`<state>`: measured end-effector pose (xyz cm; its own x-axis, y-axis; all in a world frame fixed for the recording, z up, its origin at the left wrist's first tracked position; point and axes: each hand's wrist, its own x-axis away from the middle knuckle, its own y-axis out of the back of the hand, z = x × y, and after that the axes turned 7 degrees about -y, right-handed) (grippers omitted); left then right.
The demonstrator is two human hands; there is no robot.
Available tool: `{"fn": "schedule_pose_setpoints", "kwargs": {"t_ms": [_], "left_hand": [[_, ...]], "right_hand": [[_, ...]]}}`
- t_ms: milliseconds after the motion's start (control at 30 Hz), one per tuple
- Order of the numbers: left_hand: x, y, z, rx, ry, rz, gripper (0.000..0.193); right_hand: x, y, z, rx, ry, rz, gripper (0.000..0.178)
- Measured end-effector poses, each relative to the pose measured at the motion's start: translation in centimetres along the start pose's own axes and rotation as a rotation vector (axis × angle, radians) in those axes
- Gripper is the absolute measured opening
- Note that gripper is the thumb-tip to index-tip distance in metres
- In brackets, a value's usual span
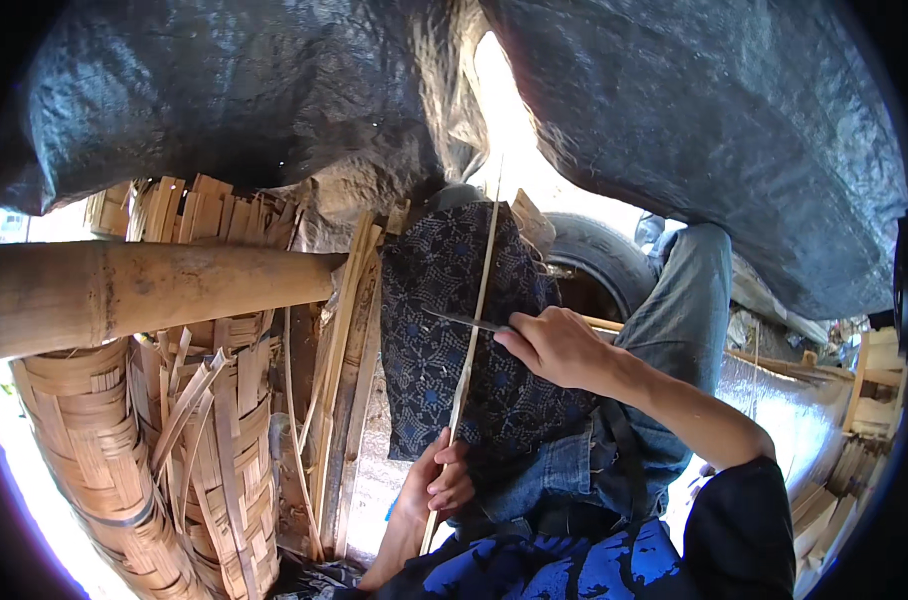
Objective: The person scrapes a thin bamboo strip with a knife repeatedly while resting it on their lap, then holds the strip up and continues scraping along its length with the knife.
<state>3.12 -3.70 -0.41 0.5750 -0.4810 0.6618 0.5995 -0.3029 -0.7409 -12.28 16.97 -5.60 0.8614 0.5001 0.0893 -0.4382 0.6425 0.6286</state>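
Observation:
A long, thin bamboo strip (pixel 485 270) runs lengthwise over a dark patterned cloth (pixel 424 290) spread across my lap. Near its lower end my left hand (pixel 446 474) is closed around the strip. My right hand (pixel 556 346) grips a knife, its handle hidden in my fingers. The knife's blade (pixel 456 319) points left and lies across the strip at about its middle. Whether the edge cuts into the bamboo cannot be made out.
A thick bamboo pole (pixel 174 290) crosses at the left, above tall woven bamboo baskets (pixel 84 420). Split bamboo lengths (pixel 349 400) lean beside my left side. Beyond my knees are a black tyre (pixel 599 250) and a hanging dark tarp (pixel 694 110). More bamboo pieces (pixel 814 520) lie far right.

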Motion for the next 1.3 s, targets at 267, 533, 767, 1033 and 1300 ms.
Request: {"fn": "schedule_pose_setpoints", "kwargs": {"t_ms": [267,533,767,1033,1300], "left_hand": [[-0.7,-0.3,1.4,0.348,-0.066,0.174,0.040],[2.6,-0.5,2.7,0.387,-0.050,0.111,0.039],[3.3,-1.5,1.9,-0.280,-0.090,-0.167,0.041],[-1.6,-2.6,-0.5,-1.203,-0.290,-0.282,0.048],[-1.8,-3.2,0.5,-1.353,-0.310,-0.371,0.049]], "right_hand": [[-1.1,-0.5,0.5,0.126,-0.047,0.062,0.045],[-4.3,-0.4,-4.2,0.158,-0.174,0.142,0.043],[-7.1,1.4,-7.3,0.042,-0.250,-0.192,0.049],[-0.2,0.2,-0.5,0.048,-0.026,0.046,0.044],[-1.2,-0.3,-1.2,0.159,-0.154,0.136,0.047]]}}
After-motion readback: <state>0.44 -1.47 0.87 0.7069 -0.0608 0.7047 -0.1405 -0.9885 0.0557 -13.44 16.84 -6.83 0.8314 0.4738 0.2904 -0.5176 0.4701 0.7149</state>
